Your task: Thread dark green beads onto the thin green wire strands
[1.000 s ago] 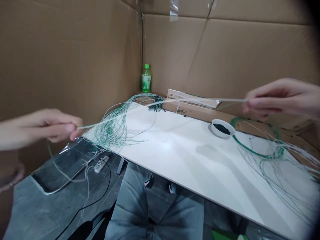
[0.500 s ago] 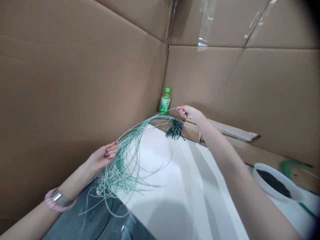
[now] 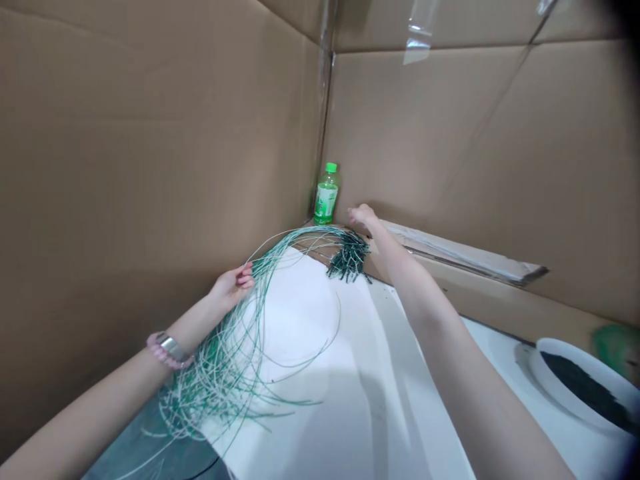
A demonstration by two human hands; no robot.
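Observation:
A bundle of thin green and white strands [image 3: 250, 320] arches over the left end of the white table [image 3: 350, 400], its dark-tipped ends [image 3: 347, 257] gathered near the far corner. My left hand [image 3: 233, 285] rests on the arch of the bundle with its fingers curled against the strands. My right hand [image 3: 361, 215] reaches to the far corner just above the dark tips; its fingers are bunched, and what they hold, if anything, is hidden.
A green drink bottle [image 3: 326, 195] stands in the corner of the cardboard walls [image 3: 150, 167]. A white bowl of dark grains [image 3: 580, 387] sits at the right. A folded cardboard strip [image 3: 465, 253] lies along the back wall.
Both hands moved from holding one strand stretched between them to the bundle at the far left. Since half a second ago the strand has dropped onto the bundle and the right hand reached slightly farther.

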